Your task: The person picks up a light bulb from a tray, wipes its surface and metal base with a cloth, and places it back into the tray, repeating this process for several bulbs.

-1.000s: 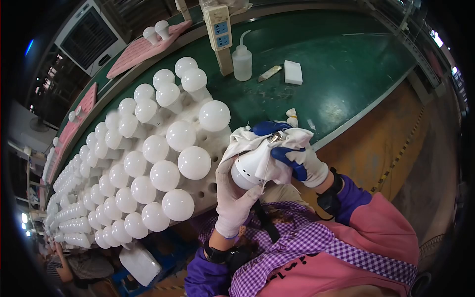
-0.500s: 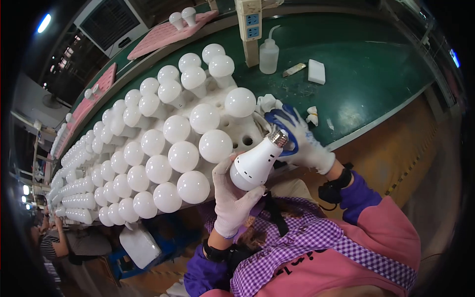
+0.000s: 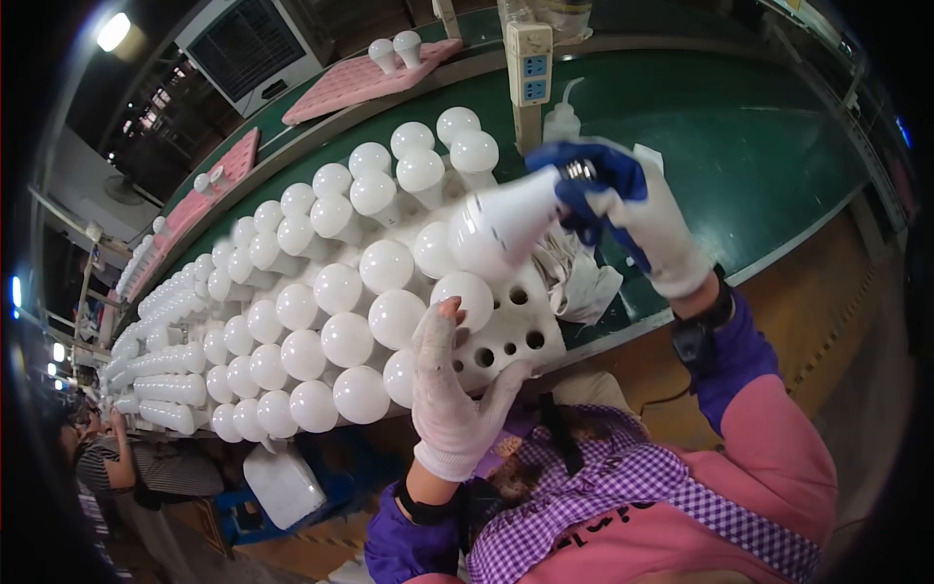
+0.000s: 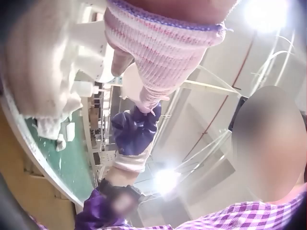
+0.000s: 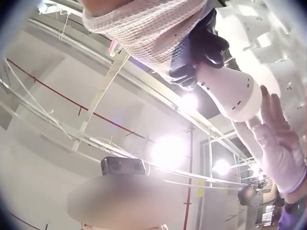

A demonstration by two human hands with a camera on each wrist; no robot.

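My right hand (image 3: 642,209), in a white glove with blue coated fingers, grips a white light bulb (image 3: 511,219) near its metal screw base. The bulb is tilted, its round end toward the left, over the bulbs in the foam tray (image 3: 545,336). In the right wrist view the bulb (image 5: 230,91) shows small dark slots around its body. My left hand (image 3: 457,389), in a pale glove with bare fingertips, holds nothing; its thumb and fingers are spread at the tray's near edge. A crumpled white cloth (image 3: 589,287) lies beside the tray's right end.
Rows of upright bulbs (image 3: 345,339) fill the tray leftward; several bare holes show at its right end. On the green table (image 3: 720,127) stand a squeeze bottle (image 3: 562,122) and a socket post (image 3: 530,78). Pink trays (image 3: 370,83) lie behind. Another person (image 3: 146,467) is at far left.
The cloth has left my hands and lies by the tray. The bulb has passed from my left hand to my right, which has moved up and away from me. My left fingers have let go.
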